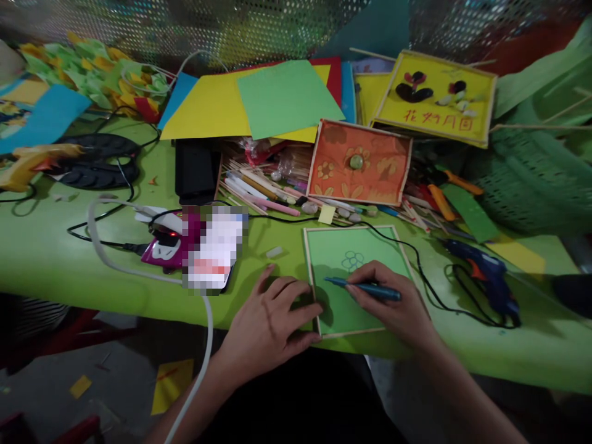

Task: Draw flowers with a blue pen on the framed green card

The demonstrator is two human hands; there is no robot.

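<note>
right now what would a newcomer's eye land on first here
First, the right hand holding a blue pen over a green card framed in wooden sticks, at the near edge of the lime-green table, with the left hand flat against the frame's left side. Behind them stand an orange stick-framed picture at centre and a yellow framed picture with red characters at far right.

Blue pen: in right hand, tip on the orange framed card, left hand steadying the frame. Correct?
Wrong colour: the card is green. Head view shows the blue pen in the right hand, tip on the green framed card, left hand steadying the frame.
</note>
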